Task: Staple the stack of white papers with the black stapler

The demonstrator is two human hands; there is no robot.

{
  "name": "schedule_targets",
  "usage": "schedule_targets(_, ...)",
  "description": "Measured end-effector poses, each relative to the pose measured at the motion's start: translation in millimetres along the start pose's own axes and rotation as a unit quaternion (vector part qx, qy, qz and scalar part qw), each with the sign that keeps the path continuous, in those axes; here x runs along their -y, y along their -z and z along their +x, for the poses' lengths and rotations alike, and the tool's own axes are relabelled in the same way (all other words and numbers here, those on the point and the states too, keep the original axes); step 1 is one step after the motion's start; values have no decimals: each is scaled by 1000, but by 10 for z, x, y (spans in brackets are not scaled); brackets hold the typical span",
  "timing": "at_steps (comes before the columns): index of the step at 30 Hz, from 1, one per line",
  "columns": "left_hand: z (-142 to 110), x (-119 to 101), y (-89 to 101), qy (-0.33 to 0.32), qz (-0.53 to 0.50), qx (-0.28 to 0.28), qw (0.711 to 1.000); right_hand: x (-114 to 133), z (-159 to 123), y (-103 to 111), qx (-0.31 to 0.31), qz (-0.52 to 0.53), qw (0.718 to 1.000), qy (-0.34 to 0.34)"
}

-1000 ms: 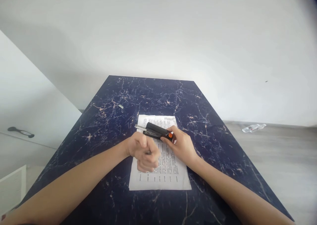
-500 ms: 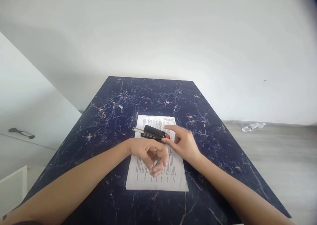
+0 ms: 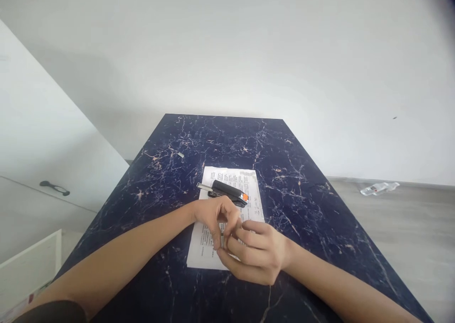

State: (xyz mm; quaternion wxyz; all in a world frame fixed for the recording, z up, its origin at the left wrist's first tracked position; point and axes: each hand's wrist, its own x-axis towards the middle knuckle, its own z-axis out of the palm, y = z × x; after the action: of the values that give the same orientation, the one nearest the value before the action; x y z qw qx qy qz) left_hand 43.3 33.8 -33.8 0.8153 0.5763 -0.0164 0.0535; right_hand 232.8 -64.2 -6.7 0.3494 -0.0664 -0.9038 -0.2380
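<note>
Over the printed paper, my left hand and my right hand meet at the fingertips. My left thumb and fingers are curled in a pinch around a small silvery piece, likely a strip of staples, now mostly hidden between the hands. The fingers of my right hand are bent and pressed in against it; what they grip is hidden. Just beyond my left hand, a black stapler with an orange mark lies across the paper, its metal rail sticking out to the left. Neither hand is holding the stapler.
The dark blue marbled table carries a small pale piece near its far left. A clear plastic bottle lies on the floor at right. A white cabinet with a dark handle stands left, and a wall rises behind.
My right hand has let go of the stapler, leaving it on the paper, and moved nearer to join my left hand. My left hand has turned, its fingers closing around the small silvery piece.
</note>
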Motion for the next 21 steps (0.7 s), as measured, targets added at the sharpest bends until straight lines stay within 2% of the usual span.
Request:
schedule_targets(5,-27,34,4,-5,-25,-17,1000,-25,30,96,5,-43,999,22)
schedule_targets(8,-57,36,28,13,-41,-35,998,-5,34,180,-29,-60,997,48)
schedule_targets(10,-65,32,34,5,-49,-42,998,-14,-16,217,-50,-69,996,38)
schedule_targets(12,-72,24,35,4,-70,-27,997,-99,-135,218,-68,-67,995,-36)
schedule_targets(13,-85,17,41,16,-82,4,997,-183,-220,204,-72,-68,991,-93)
schedule_targets(15,-152,-14,80,43,-86,77,992,-425,-434,160,-77,-83,968,-224)
schedule_targets(16,-210,-45,119,43,-74,94,992,-571,-556,137,-79,-97,947,-297)
schedule_targets(17,-285,-90,173,18,-51,73,996,-719,-685,119,-72,-101,924,-361)
schedule_targets(18,-372,-152,239,-32,-25,0,999,-861,-817,107,-74,-99,900,-419)
schedule_targets(19,-468,-230,316,-88,5,-107,990,-987,-948,100,-72,-90,874,-473)
schedule_targets(20,-566,-317,401,-129,40,-217,967,-1093,-1076,98,-69,-83,845,-523)
schedule_targets(21,-663,-408,488,-164,84,-317,930,-1176,-1196,99,-62,-76,822,-560)
